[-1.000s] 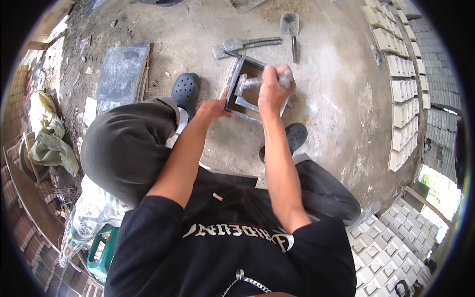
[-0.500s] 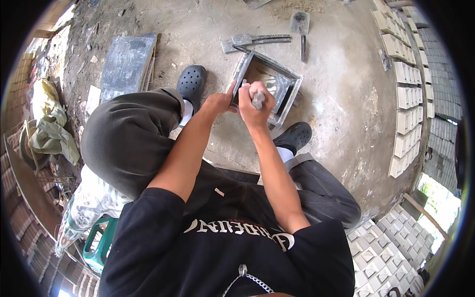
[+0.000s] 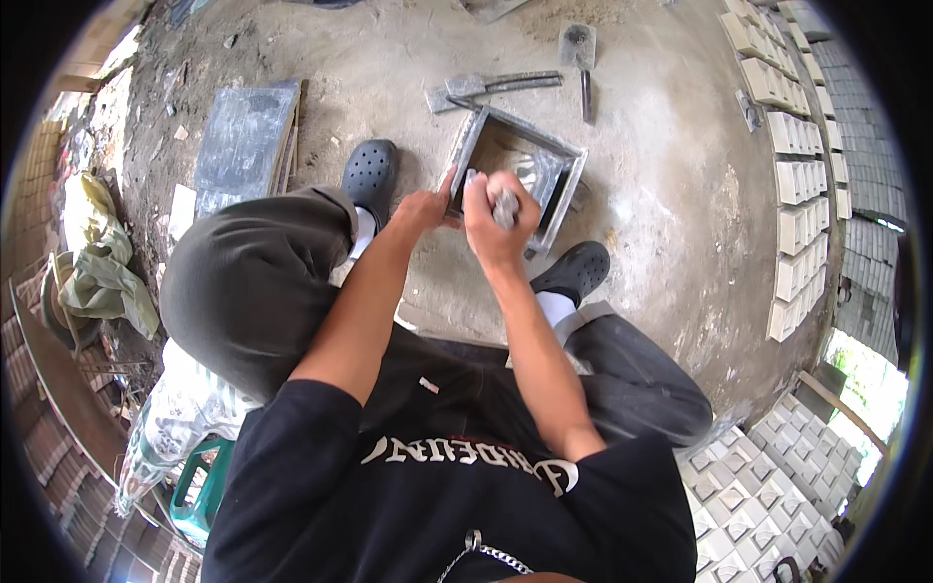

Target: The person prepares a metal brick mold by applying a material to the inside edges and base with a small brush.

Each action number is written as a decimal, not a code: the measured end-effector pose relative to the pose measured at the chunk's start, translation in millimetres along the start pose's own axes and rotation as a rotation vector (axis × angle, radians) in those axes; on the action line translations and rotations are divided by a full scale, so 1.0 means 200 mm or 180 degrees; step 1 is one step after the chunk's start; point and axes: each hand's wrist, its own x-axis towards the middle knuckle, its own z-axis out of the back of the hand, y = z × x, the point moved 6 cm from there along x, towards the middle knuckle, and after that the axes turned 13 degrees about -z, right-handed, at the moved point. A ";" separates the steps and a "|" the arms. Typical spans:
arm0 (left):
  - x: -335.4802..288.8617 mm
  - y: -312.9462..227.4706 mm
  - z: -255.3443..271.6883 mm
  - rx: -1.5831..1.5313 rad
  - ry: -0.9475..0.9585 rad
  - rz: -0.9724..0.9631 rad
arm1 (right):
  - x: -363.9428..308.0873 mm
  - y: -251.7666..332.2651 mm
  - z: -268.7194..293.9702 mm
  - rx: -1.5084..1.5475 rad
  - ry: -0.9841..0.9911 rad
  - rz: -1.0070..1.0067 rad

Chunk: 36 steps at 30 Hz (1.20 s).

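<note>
- The right hand (image 3: 498, 222) is now working over the 6-to-7 o'clock side of the box-shaped frame (image 3: 565, 208); a second ago it was hovering over the 3 o'clock side, with the grey tool (image 3: 505, 208) lying crosswise.
- That shift is probably bringing the tool to bear on the near side, while the left hand (image 3: 423, 212) is staying at the same corner.
- The frame is resting on the concrete floor (image 3: 671, 243) between the feet, sitting between 12 and 1 o'clock from the picture's middle.
- Its open face is pointing up at the camera; its outline is looking nearly square, with the slightly longer axis seemingly running from 10 to 4 o'clock.
- The tool is standing steeply, its near end pointing up toward the camera and leaning toward 5 o'clock; the fist is hiding its lower end.
- The right fingers are wrapping round the tool, pressed together into a fist.
- The left digits are spreading apart at the frame's 8 o'clock corner, one lying along the outer wall; I cannot tell how hard they are pressing.
- Around the frame, a black-handled trowel (image 3: 577, 47) is lying at 1 o'clock, flat bars (image 3: 520, 79) at 12, a clog (image 3: 370, 173) at 9, and pale blocks (image 3: 803, 182) are lining up at 3.
</note>
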 end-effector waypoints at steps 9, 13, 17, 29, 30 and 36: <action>-0.06 -0.11 0.06 -0.0021 0.0127 0.0086 | 0.14 -0.15 0.06 0.0344 -0.0182 -0.0272; -0.08 -0.12 0.07 -0.0072 0.0066 0.0086 | 0.17 -0.02 0.11 0.0631 -0.0678 -0.0024; -0.04 -0.11 0.09 -0.0060 -0.0057 -0.0044 | 0.29 -0.18 0.03 0.0353 -0.0133 0.0041; -0.05 -0.11 0.08 -0.0099 0.0041 0.0015 | 0.54 -0.15 0.05 0.0576 -0.0137 -0.0269; -0.09 -0.08 0.02 -0.0083 0.0062 0.0018 | 0.53 -0.13 0.05 0.0650 -0.0129 -0.0361; -0.03 -0.14 0.07 -0.0024 0.0137 0.0057 | 0.59 -0.26 0.16 0.0660 -0.0695 -0.0324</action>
